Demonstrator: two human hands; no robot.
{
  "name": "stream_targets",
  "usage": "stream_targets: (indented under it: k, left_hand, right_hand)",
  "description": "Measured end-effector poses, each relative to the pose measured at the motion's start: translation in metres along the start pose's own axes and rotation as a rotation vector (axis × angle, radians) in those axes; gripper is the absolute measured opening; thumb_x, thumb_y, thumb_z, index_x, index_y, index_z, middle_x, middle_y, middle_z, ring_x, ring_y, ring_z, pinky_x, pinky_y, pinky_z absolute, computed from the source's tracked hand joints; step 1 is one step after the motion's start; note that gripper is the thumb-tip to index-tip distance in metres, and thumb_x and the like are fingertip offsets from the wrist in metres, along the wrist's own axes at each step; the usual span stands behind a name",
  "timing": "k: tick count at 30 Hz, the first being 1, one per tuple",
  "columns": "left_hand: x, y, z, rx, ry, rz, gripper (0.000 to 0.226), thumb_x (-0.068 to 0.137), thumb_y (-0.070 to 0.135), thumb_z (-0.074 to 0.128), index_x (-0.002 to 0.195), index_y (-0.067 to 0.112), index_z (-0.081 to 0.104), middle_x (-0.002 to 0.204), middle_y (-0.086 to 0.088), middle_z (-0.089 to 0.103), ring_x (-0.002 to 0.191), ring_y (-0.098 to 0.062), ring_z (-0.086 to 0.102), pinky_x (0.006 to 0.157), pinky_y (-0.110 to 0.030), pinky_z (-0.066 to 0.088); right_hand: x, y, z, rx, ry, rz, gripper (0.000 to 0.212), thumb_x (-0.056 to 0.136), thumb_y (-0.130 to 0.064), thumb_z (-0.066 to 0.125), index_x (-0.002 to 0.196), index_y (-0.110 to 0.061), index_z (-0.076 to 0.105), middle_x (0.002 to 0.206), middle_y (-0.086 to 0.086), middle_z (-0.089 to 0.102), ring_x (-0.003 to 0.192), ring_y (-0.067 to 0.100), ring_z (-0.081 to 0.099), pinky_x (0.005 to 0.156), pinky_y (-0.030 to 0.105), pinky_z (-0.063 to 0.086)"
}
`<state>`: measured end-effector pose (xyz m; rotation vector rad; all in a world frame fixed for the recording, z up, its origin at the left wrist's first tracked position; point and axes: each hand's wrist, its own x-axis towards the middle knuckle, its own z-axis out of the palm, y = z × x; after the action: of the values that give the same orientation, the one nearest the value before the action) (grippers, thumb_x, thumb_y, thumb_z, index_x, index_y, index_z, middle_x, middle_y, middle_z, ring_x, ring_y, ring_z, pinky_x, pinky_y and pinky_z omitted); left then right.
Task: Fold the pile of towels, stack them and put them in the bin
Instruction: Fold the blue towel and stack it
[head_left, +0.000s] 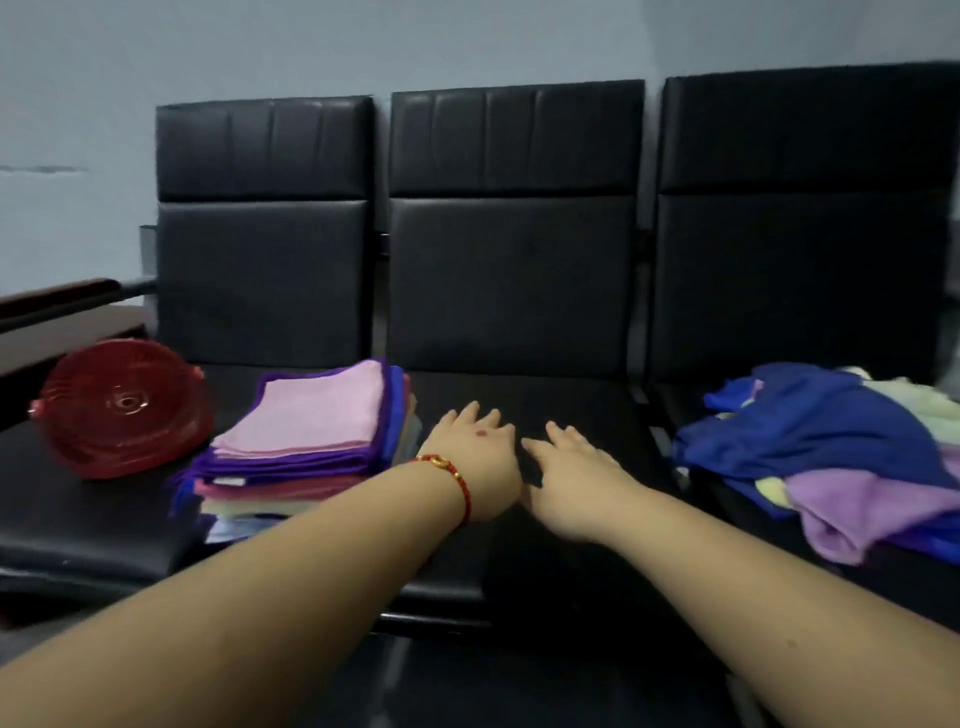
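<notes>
Both hands, left hand (478, 457) and right hand (571, 478), reach forward side by side, fingers straight, holding nothing.

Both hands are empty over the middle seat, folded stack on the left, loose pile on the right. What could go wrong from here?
1. The folded stack is tall, its lower layers look uneven, and the left hand is close beside it; a nudge could topple it.
2. The unfolded pile hangs toward the seat's front edge; pulling one towel may drag others off.
3. The red bin lies tipped on its side and may roll.

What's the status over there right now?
Left hand, right hand: both open, flat on middle seat. Folded stack left; unfolded pile right. Red bin tipped over.
</notes>
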<state>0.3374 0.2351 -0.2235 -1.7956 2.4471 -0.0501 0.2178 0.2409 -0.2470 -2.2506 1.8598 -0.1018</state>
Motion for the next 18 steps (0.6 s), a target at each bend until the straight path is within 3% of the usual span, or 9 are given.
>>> stream_targets:
  k: [6, 11, 15, 18]
  left_hand:
    - [0.024, 0.11, 0.026, -0.153, -0.112, 0.149, 0.053, 0.103, 0.029, 0.029, 0.152, 0.015, 0.015, 0.16, -0.004, 0.005, 0.147, -0.024, 0.001, 0.119, -0.037, 0.007]
    - [0.057, 0.194, 0.055, -0.316, -0.091, 0.236, 0.053, 0.101, 0.028, 0.033, 0.151, 0.017, 0.02, 0.16, -0.003, 0.01, 0.147, -0.022, 0.01, 0.119, -0.032, 0.011]
    - [0.081, 0.242, 0.066, -0.498, 0.045, 0.302, 0.049, 0.095, 0.02, 0.043, 0.144, 0.021, 0.037, 0.15, -0.004, 0.037, 0.136, -0.023, 0.036, 0.111, -0.033, 0.029]
    - [0.097, 0.269, 0.069, -0.508, 0.021, 0.294, 0.048, 0.092, 0.017, 0.045, 0.139, 0.021, 0.042, 0.14, -0.009, 0.048, 0.127, -0.028, 0.046, 0.105, -0.036, 0.037]
  right_hand:
    - [-0.055, 0.144, 0.023, 0.088, 0.062, 0.291, 0.068, 0.094, -0.048, 0.046, 0.152, -0.022, 0.02, 0.16, 0.008, 0.006, 0.147, 0.026, 0.006, 0.119, 0.041, 0.015]
    - [-0.089, 0.233, 0.024, 0.224, 0.18, 0.463, 0.058, 0.091, -0.039, 0.054, 0.142, -0.016, 0.039, 0.148, 0.009, 0.034, 0.135, 0.027, 0.035, 0.11, 0.037, 0.033]
    - [-0.099, 0.265, 0.023, 0.28, 0.294, 0.495, 0.05, 0.091, -0.034, 0.053, 0.139, -0.02, 0.046, 0.139, 0.007, 0.047, 0.126, 0.028, 0.045, 0.103, 0.036, 0.039]
    - [-0.099, 0.278, 0.027, 0.275, 0.329, 0.482, 0.048, 0.092, -0.032, 0.053, 0.139, -0.021, 0.046, 0.14, 0.006, 0.047, 0.127, 0.027, 0.044, 0.104, 0.035, 0.038]
